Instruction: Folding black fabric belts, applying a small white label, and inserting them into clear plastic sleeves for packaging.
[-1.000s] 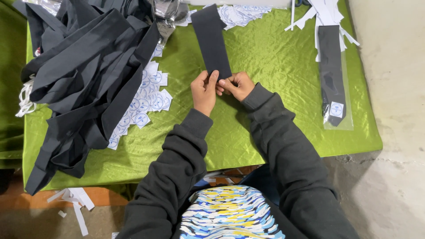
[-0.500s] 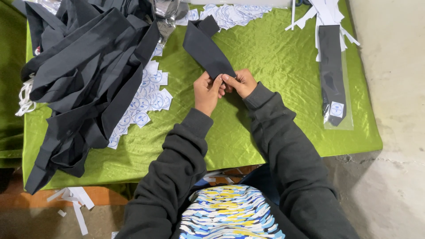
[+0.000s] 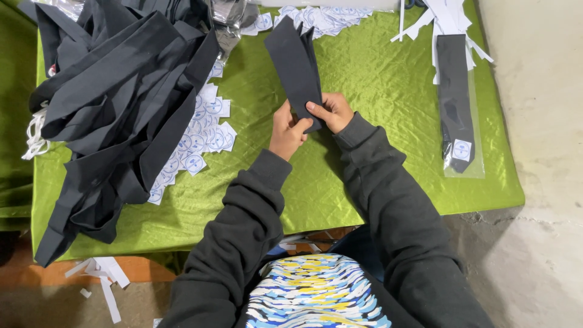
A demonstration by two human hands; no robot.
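Observation:
Both my hands hold a folded dark tie (image 3: 294, 67) over the middle of the green cloth-covered table (image 3: 376, 152). My left hand (image 3: 286, 130) grips its near end from the left side. My right hand (image 3: 331, 112) pinches the same end from the right, thumb laid across the fabric. The tie's folded layers fan up and away from me, tilted slightly left.
A big heap of dark ties (image 3: 115, 103) covers the table's left part. Small white round-printed labels (image 3: 203, 130) lie scattered beside it, more labels (image 3: 322, 18) at the far edge. A bagged tie (image 3: 456, 103) lies at right, with white paper strips (image 3: 446, 18) above it.
The tie has been folded up into shorter layers and swung from leaning left to nearly upright. Both hands stay at its near end.

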